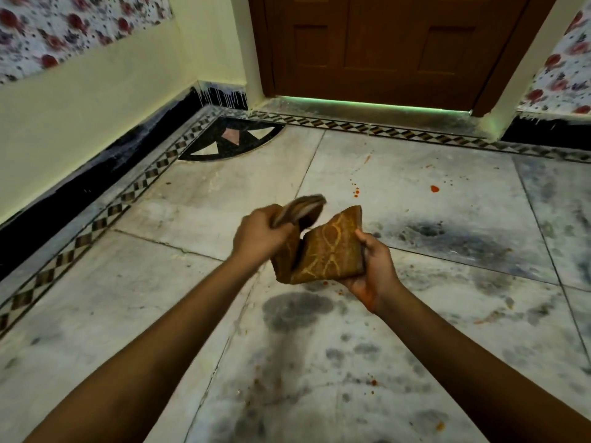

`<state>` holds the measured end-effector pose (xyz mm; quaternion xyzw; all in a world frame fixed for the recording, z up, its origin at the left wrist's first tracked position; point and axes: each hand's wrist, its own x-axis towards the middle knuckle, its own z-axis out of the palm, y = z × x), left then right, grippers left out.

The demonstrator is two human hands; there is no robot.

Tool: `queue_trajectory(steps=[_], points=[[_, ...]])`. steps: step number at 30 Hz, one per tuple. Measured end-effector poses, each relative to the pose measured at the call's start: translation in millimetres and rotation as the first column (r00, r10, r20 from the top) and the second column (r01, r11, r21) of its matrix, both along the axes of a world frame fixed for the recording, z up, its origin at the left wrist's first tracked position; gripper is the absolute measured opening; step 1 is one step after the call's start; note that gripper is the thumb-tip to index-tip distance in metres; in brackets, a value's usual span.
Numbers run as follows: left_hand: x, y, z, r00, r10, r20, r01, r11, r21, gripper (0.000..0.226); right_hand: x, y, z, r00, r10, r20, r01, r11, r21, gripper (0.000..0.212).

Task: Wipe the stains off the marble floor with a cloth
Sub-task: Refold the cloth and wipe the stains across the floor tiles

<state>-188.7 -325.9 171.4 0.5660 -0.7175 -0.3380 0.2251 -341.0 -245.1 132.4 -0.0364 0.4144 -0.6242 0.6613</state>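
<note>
Cloth (323,247) is up in the air between both hands, above the marble floor (160,298), not touching it. It's brown with a yellow line pattern, half folded.

Left hand (260,236) pinches the top flap, which is blurred, so mid-fold or mid-flip by my read. Right hand (372,266) cups the lower right edge, thumb over the front. Both grips are clenched on the cloth.

Step in hand looks like refolding to get a fresh face. Finish the fold into a flat pad with the clean side out, then press down with one palm and wipe in one direction so you lift rather than smear.

Targets: red-orange spots (434,188) far right of the cloth, more small drips (355,193) just left of those, orange specks (373,382) near you. Dark grey patches (297,306) under and right of the hands may be marble veining or damp, can't tell.

Nothing blocks access. Brown door (390,43) is far ahead, patterned border (105,215) and wall on the left.
</note>
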Motion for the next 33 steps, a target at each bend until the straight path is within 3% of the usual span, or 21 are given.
queue_trajectory(steps=[3, 7, 11, 16, 21, 23, 29, 33], points=[[9.5, -13.0, 24.2, 0.923, 0.139, -0.36, -0.002, 0.935, 0.356, 0.022, -11.4, 4.2, -6.4, 0.998, -0.05, -0.026, 0.051, 0.996, 0.067, 0.024], [8.4, -19.6, 53.6, 0.786, 0.258, -0.562, 0.058, 0.874, 0.483, 0.015, -15.2, 7.1, -20.7, 0.999, -0.013, -0.045, 0.02, 0.988, 0.153, 0.027], [-4.2, -19.9, 70.5, 0.79, 0.235, -0.567, 0.054, 0.894, 0.445, 0.024, -11.9, 7.2, -32.6, 0.995, 0.072, -0.066, -0.052, 0.963, 0.264, 0.034], [-27.0, 15.9, 64.5, 0.91, -0.038, -0.413, 0.216, 0.894, 0.392, 0.025, 6.0, 1.1, -31.9, 0.995, 0.098, 0.031, -0.102, 0.977, 0.187, 0.056], [-36.9, 49.0, 46.6, 0.857, -0.205, -0.473, 0.407, 0.832, 0.377, 0.03, 9.3, -0.8, -33.2, 0.988, -0.044, 0.147, 0.021, 0.988, 0.155, 0.062], [-36.2, 53.0, 42.4, 0.834, -0.171, -0.525, 0.433, 0.793, 0.429, 0.03, 7.1, 4.1, -31.2, 0.975, -0.096, 0.202, 0.072, 0.99, 0.122, 0.063], [-32.4, 45.8, 34.7, 0.673, 0.246, -0.698, 0.427, 0.641, 0.638, 0.017, 12.6, 11.2, -27.9, 0.969, -0.104, 0.223, 0.084, 0.992, 0.099, 0.076], [-34.4, 45.1, 37.7, 0.628, 0.28, -0.726, 0.452, 0.628, 0.634, 0.022, 21.8, 12.4, -29.2, 0.955, -0.143, 0.262, 0.121, 0.988, 0.1, 0.075]])
